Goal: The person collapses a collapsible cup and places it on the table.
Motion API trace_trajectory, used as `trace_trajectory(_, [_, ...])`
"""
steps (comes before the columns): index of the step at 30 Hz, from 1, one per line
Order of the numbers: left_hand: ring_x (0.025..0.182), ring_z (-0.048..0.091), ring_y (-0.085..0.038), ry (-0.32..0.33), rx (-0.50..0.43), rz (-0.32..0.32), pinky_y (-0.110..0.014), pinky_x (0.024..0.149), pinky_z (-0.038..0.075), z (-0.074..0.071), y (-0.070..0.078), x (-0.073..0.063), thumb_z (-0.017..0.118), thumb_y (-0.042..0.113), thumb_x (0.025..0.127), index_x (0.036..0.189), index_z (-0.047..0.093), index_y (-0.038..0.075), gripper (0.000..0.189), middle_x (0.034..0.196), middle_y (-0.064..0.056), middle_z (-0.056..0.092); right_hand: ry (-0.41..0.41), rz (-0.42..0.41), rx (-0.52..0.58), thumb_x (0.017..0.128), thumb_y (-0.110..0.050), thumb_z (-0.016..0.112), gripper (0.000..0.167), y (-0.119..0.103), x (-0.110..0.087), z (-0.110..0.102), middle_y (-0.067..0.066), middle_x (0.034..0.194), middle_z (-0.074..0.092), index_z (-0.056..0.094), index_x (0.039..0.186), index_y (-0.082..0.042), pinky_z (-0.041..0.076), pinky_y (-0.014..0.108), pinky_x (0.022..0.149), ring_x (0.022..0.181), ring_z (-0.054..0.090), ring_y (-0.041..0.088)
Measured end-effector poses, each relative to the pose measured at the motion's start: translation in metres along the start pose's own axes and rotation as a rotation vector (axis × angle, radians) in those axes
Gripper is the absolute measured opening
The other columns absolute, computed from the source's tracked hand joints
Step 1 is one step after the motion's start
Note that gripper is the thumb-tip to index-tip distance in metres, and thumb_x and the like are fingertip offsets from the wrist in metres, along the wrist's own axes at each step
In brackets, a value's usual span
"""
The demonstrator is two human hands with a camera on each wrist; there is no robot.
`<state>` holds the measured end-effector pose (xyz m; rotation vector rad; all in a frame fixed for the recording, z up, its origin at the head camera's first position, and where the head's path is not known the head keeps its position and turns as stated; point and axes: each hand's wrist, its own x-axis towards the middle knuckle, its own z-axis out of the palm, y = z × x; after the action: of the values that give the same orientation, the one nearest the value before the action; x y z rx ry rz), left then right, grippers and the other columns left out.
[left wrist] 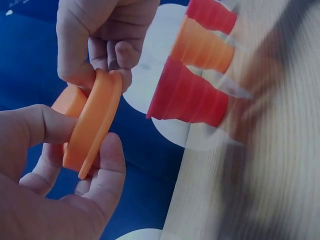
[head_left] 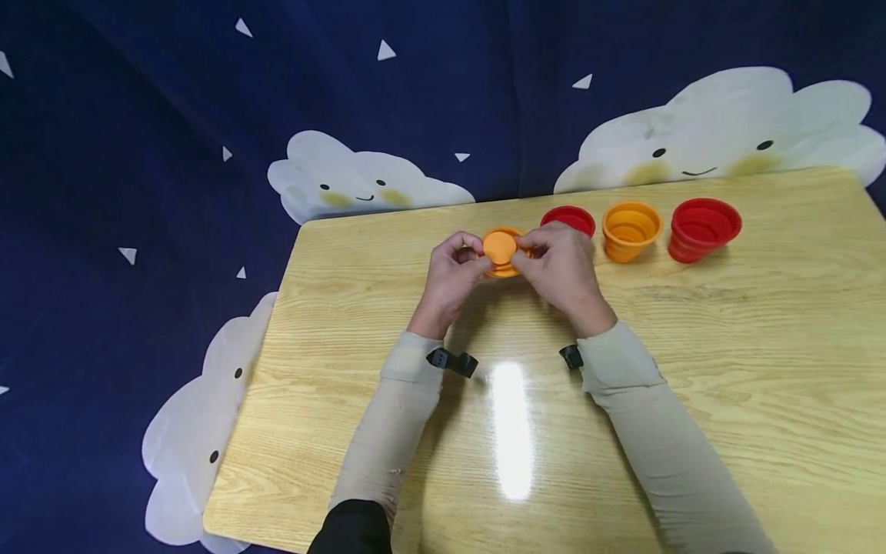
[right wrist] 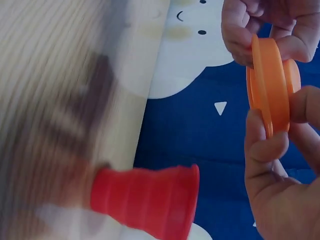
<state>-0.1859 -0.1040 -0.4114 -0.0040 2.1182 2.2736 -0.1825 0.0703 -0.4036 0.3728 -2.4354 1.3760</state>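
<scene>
An orange collapsible cup (head_left: 500, 249), folded down to a flat disc, is held up by both hands above the far part of the table. My left hand (head_left: 451, 277) pinches its left side between thumb and fingers. From the right, my right hand (head_left: 562, 268) grips the opposite edge. In the left wrist view the folded cup (left wrist: 92, 127) is seen edge-on, its small round base bulging out on one side. Just behind the right hand stands an expanded red cup (head_left: 571, 218), partly hidden by that hand.
Right of it along the far side stand an expanded orange cup (head_left: 631, 231) and another red cup (head_left: 704, 229), both upright with mouths up. They share the wooden table (head_left: 346, 346). A dark blue cloth (head_left: 173, 92) with white clouds hangs behind the far edge.
</scene>
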Motion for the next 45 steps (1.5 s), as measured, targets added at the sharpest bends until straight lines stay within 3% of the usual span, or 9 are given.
trace_trajectory(6, [0.066, 0.05, -0.014, -0.033, -0.001, 0.011, -0.021, 0.056, 0.052, -0.002, 0.002, -0.003, 0.064, -0.021, 0.078, 0.085, 0.06, 0.001, 0.024, 0.078, -0.005, 0.051, -0.123, -0.063, -0.078, 0.081, -0.005, 0.078, 0.015, -0.002, 0.004, -0.006, 0.016, 0.088, 0.07, 0.079, 0.094, 0.004, 0.046, 0.041, 0.071, 0.082, 0.058, 0.029])
trace_trajectory(9, [0.068, 0.052, -0.014, -0.077, -0.009, 0.01, -0.023, 0.058, 0.055, -0.005, 0.004, -0.003, 0.063, -0.021, 0.079, 0.085, 0.06, 0.0, 0.022, 0.078, -0.006, 0.052, -0.145, -0.051, -0.051, 0.081, -0.003, 0.077, 0.014, 0.0, 0.004, -0.008, 0.015, 0.089, 0.07, 0.079, 0.094, 0.004, 0.048, 0.039, 0.07, 0.081, 0.059, 0.028])
trace_trajectory(12, [0.071, 0.059, -0.018, -0.129, -0.098, -0.021, -0.03, 0.065, 0.06, -0.008, 0.005, -0.004, 0.06, -0.015, 0.083, 0.087, 0.062, -0.001, 0.015, 0.084, -0.01, 0.057, -0.13, -0.004, -0.005, 0.082, -0.002, 0.075, 0.014, 0.002, 0.004, -0.01, 0.015, 0.091, 0.069, 0.079, 0.094, 0.004, 0.05, 0.037, 0.069, 0.08, 0.059, 0.026])
trace_trajectory(16, [0.076, 0.07, -0.027, -0.164, -0.243, -0.073, -0.054, 0.079, 0.058, -0.013, 0.005, -0.003, 0.061, -0.001, 0.091, 0.092, 0.063, 0.001, 0.004, 0.1, -0.018, 0.063, -0.102, 0.018, 0.033, 0.081, -0.001, 0.076, 0.013, 0.004, 0.003, -0.013, 0.013, 0.09, 0.069, 0.079, 0.094, 0.002, 0.049, 0.03, 0.068, 0.079, 0.059, 0.024])
trace_trajectory(21, [0.081, 0.072, -0.032, -0.178, -0.278, -0.043, -0.066, 0.08, 0.049, -0.015, 0.003, 0.0, 0.067, 0.001, 0.095, 0.104, 0.068, 0.004, 0.009, 0.109, -0.026, 0.066, -0.106, 0.03, 0.083, 0.082, -0.001, 0.076, 0.013, 0.003, 0.001, -0.016, 0.013, 0.091, 0.069, 0.08, 0.095, 0.001, 0.049, 0.024, 0.069, 0.08, 0.059, 0.023])
trace_trajectory(28, [0.095, 0.068, -0.03, -0.281, -0.163, 0.106, -0.06, 0.077, 0.054, -0.023, 0.003, 0.002, 0.064, -0.004, 0.096, 0.12, 0.07, -0.006, 0.025, 0.117, -0.022, 0.064, -0.127, 0.053, 0.167, 0.082, 0.001, 0.075, 0.013, 0.006, 0.001, -0.021, 0.014, 0.091, 0.071, 0.08, 0.094, 0.001, 0.05, 0.013, 0.066, 0.077, 0.062, 0.024])
trace_trajectory(33, [0.094, 0.07, -0.031, -0.323, -0.104, 0.147, -0.061, 0.077, 0.054, -0.024, 0.003, 0.002, 0.062, -0.001, 0.098, 0.121, 0.067, -0.011, 0.025, 0.118, -0.022, 0.065, -0.148, 0.045, 0.163, 0.08, 0.002, 0.075, 0.012, 0.006, 0.001, -0.021, 0.013, 0.089, 0.071, 0.08, 0.092, 0.002, 0.051, 0.014, 0.065, 0.074, 0.062, 0.022])
trace_trajectory(38, [0.09, 0.069, -0.031, -0.332, -0.06, 0.201, -0.049, 0.07, 0.06, -0.024, 0.003, 0.004, 0.062, -0.001, 0.099, 0.116, 0.067, -0.013, 0.022, 0.112, -0.023, 0.066, -0.149, 0.034, 0.141, 0.081, 0.001, 0.076, 0.013, 0.005, 0.0, -0.021, 0.013, 0.089, 0.071, 0.08, 0.093, 0.002, 0.05, 0.014, 0.065, 0.074, 0.062, 0.022])
trace_trajectory(45, [0.086, 0.068, -0.029, -0.317, -0.006, 0.202, -0.044, 0.067, 0.062, -0.022, 0.005, 0.004, 0.064, -0.001, 0.097, 0.111, 0.069, -0.013, 0.019, 0.106, -0.02, 0.068, -0.147, 0.011, 0.1, 0.081, 0.002, 0.076, 0.013, 0.004, -0.001, -0.021, 0.012, 0.088, 0.071, 0.08, 0.093, 0.002, 0.048, 0.015, 0.064, 0.074, 0.06, 0.022])
